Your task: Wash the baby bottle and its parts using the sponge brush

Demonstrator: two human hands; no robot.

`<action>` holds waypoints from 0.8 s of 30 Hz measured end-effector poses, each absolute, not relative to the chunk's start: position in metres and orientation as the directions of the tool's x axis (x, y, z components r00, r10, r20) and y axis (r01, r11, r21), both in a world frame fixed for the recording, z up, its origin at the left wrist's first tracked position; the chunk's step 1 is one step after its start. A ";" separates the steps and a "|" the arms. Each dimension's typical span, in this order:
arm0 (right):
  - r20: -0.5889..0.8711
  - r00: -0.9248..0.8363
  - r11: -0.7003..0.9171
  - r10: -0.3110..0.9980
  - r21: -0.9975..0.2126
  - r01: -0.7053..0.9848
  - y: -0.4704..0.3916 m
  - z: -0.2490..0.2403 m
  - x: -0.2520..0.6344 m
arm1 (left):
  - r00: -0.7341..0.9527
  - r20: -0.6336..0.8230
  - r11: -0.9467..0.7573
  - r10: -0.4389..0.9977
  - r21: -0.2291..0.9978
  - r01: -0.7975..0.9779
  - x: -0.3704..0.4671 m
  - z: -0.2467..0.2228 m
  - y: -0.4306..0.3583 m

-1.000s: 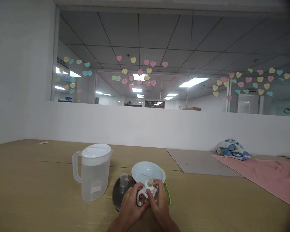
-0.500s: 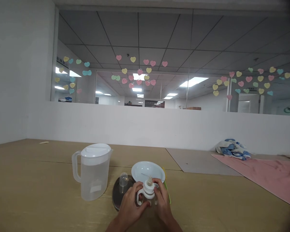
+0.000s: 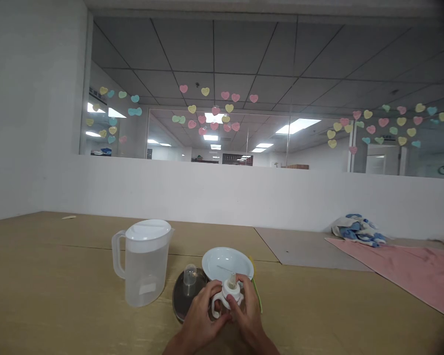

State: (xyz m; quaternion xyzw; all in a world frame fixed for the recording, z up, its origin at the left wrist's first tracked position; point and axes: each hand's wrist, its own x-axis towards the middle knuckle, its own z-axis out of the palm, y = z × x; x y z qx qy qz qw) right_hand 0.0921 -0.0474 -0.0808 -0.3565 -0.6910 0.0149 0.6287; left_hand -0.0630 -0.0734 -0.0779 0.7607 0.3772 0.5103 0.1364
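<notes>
A baby bottle with a white collar, white side handles and a clear teat (image 3: 231,291) is held between both hands, low in the middle. My left hand (image 3: 201,311) grips its left side by the handle. My right hand (image 3: 247,308) has its fingers closed round the white collar on the right. The bottle's lower body is mostly hidden by the hands. Just left, a clear dome cap (image 3: 190,276) stands on a dark round tray (image 3: 181,298). Behind the bottle is a white bowl (image 3: 222,256) with something thin inside.
A clear pitcher with a white lid (image 3: 146,266) stands on the tan table (image 3: 77,296) at left. Something yellow-green (image 3: 258,293) shows beside the bowl. At right lie a pink cloth (image 3: 410,268) and a crumpled blue-and-white cloth (image 3: 358,230), before a white wall.
My right thumb has moved up onto the front of the white collar. The bottle has shifted slightly right and its handles have turned a little. The view has shifted slightly.
</notes>
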 end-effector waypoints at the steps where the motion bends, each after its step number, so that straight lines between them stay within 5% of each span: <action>1: 0.857 0.017 0.745 0.515 -0.457 0.486 -0.048 -0.080 0.093 | 0.196 0.676 -0.681 0.710 0.589 0.435 -0.063 -0.078 -0.073; 9: 0.909 -0.110 0.829 0.401 -0.309 0.466 -0.048 -0.076 0.099 | 0.199 0.665 -0.670 0.720 0.589 0.453 -0.061 -0.078 -0.073; 19: 0.872 0.013 0.755 0.489 -0.431 0.495 -0.052 -0.079 0.098 | 0.195 0.627 -0.633 0.754 0.613 0.472 -0.059 -0.075 -0.074; 24: 0.904 -0.057 0.784 0.423 -0.333 0.523 -0.057 -0.074 0.096 | 0.125 0.552 -0.533 0.824 0.681 0.502 -0.059 -0.076 -0.070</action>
